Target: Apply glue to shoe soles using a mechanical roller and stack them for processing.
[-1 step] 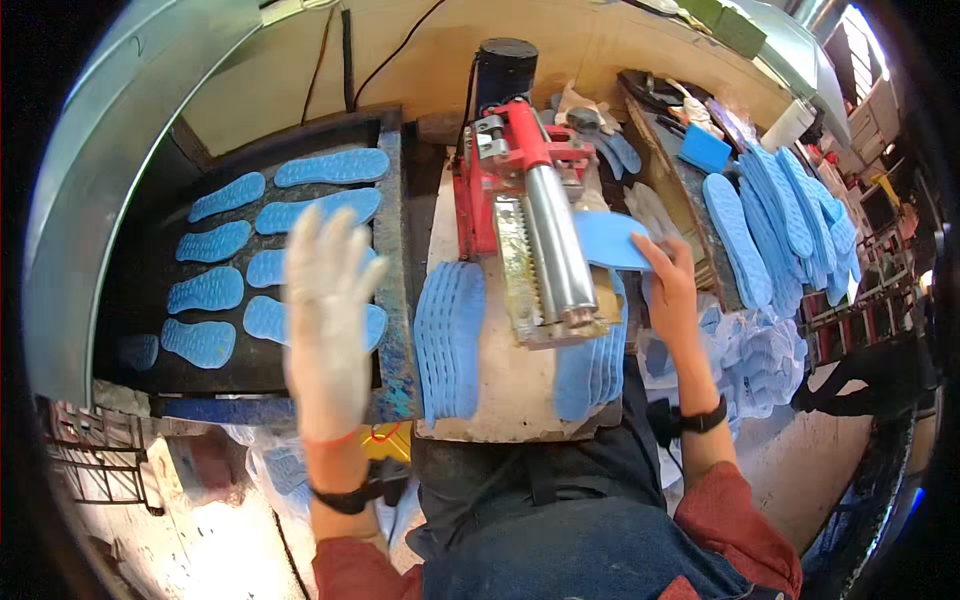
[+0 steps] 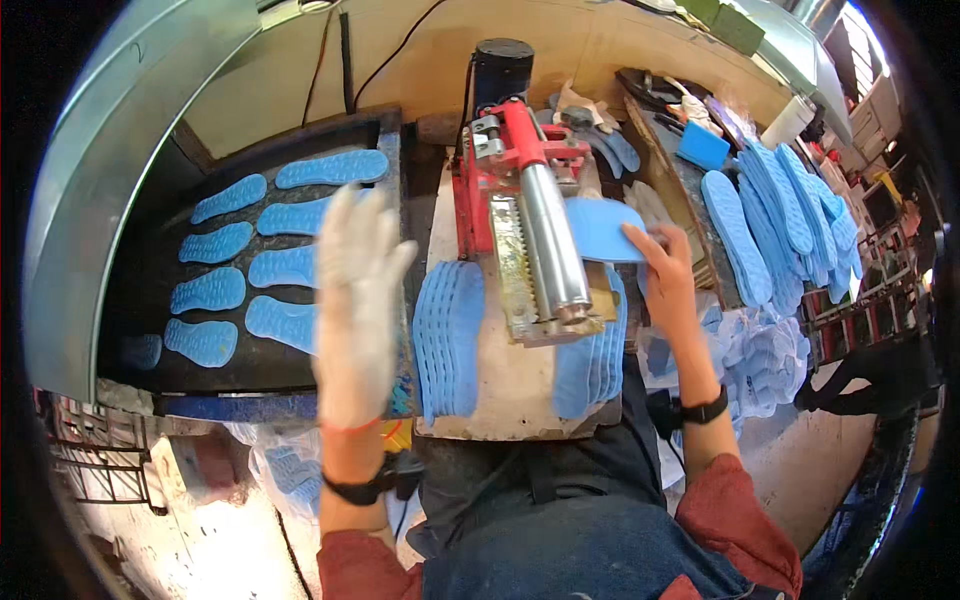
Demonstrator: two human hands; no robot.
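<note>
My bare right hand (image 2: 668, 272) pinches the near right end of a flat blue insole (image 2: 598, 225). The insole's other end passes behind the silver roller (image 2: 553, 245) of a red-framed roller machine (image 2: 528, 140), which hides it. My left hand (image 2: 358, 290), in a whitish glove, is raised with its fingers stretched out and holds nothing. It hangs over the right side of a dark tray (image 2: 394, 190), covering part of the blue textured insoles (image 2: 283, 320) there. Stacked insoles (image 2: 448, 340) stand left of the machine, and another stack (image 2: 590, 370) is to its right.
On the right, a side bench carries a pile of blue insoles (image 2: 790, 220) and a small blue block (image 2: 703, 147). Beneath it hang clear plastic bags (image 2: 762, 355) of blue pieces. A curved metal sheet (image 2: 130, 150) borders the tray's left. A white bottle (image 2: 788, 122) stands far right.
My left hand has moved right, toward the machine, staying open. My right hand has shifted slightly up and left with the insole, which now sits a little further behind the roller.
</note>
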